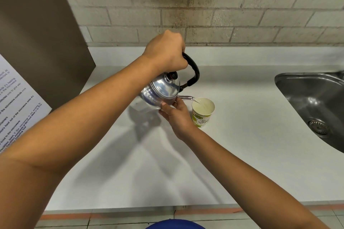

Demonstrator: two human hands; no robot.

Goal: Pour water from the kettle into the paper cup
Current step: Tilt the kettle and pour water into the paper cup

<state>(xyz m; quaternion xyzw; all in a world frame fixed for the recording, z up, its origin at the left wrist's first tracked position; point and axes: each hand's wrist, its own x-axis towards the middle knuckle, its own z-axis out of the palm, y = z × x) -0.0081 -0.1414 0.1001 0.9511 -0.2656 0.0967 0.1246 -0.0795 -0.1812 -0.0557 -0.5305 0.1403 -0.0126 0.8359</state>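
A shiny metal kettle (161,91) with a black handle hangs tilted to the right above the white counter (149,163). My left hand (165,52) grips its handle from above. My right hand (176,115) supports the kettle's underside near the spout, fingers pressed against the metal. The spout tip sits over the rim of a white and green paper cup (202,111), and a thin stream of water runs into it. The cup stands upright on the counter, just right of my right hand.
A steel sink (314,104) with a drain is set into the counter at the right. A brown panel (37,33) and a printed notice (14,102) stand at the left. A brick wall runs behind. Something blue (175,224) shows below the counter edge.
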